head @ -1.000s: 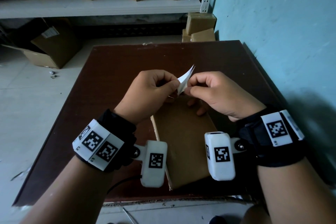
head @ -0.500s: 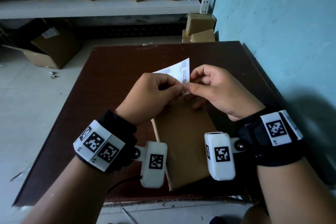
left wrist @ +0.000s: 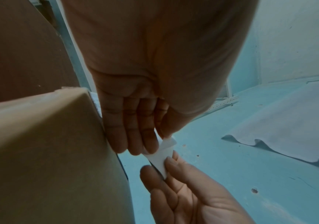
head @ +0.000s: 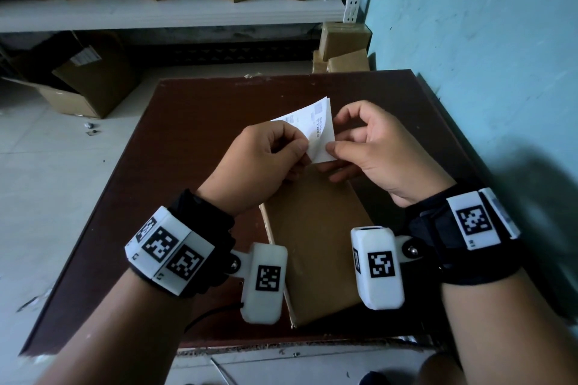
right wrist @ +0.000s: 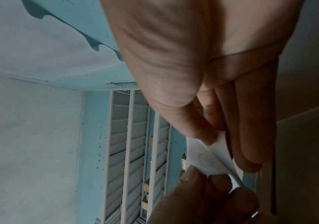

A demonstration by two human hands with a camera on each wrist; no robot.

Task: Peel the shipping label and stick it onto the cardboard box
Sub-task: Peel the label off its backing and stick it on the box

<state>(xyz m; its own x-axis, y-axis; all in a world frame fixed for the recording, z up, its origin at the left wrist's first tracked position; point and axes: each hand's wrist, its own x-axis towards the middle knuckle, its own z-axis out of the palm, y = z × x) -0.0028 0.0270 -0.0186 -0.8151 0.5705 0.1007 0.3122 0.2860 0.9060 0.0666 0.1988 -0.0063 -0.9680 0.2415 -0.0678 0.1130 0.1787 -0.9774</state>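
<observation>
A white shipping label (head: pixel 316 131) with printed text is held upright above the far end of a flat brown cardboard box (head: pixel 316 247) that lies on the dark brown table (head: pixel 187 122). My left hand (head: pixel 266 156) pinches the label's left edge between thumb and fingers. My right hand (head: pixel 369 150) pinches its lower right corner with thumb and forefinger. In the left wrist view the label (left wrist: pixel 162 156) splits into two layers between both hands. The right wrist view shows the label (right wrist: pixel 208 160) bent between the thumb and fingers. The box (left wrist: pixel 49 151) sits just beside my left fingers.
A white shelf (head: pixel 175 12) at the back carries several small cardboard boxes. An open carton (head: pixel 84 81) lies on the floor at the left. Stacked boxes (head: pixel 344 47) stand behind the table's far right corner. The blue wall (head: pixel 484 56) runs close along the table's right side.
The label has turned from edge-on to face me and now stands higher. My right hand has shifted to the lower right corner, and its other fingers have spread.
</observation>
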